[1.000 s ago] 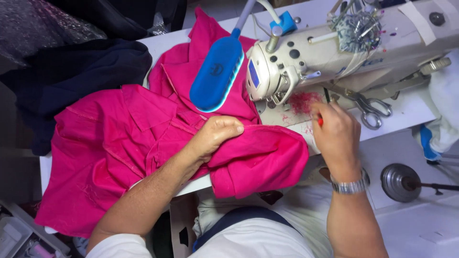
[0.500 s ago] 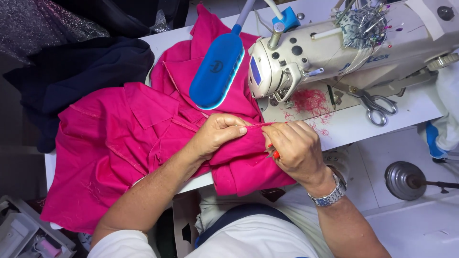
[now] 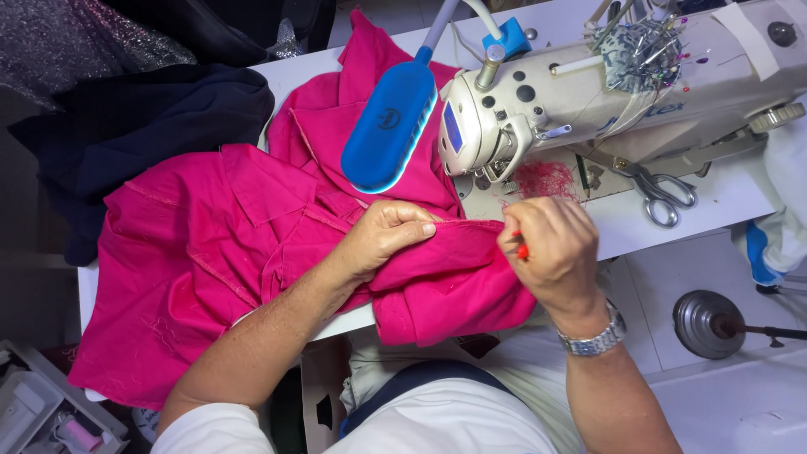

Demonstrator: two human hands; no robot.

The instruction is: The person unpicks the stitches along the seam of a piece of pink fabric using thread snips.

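- On the white surface [image 3: 706, 210], before the sewing machine [image 3: 588, 92]: pink garment [image 3: 252, 252].
- Left hand [image 3: 382, 240]: fingers curled, pinching a garment fold.
- Right hand [image 3: 551, 252]: fingers closed around a small red tool [image 3: 522, 250] at the fold.

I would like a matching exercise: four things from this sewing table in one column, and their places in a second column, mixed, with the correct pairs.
1. scissors
2. blue lamp
3. left hand
4. pile of pink threads

a. above the pink garment, left of the sewing machine
b. pinching the garment's edge
c. on the white table, right of the needle
d. on the machine bed

Pairs: 1-c, 2-a, 3-b, 4-d
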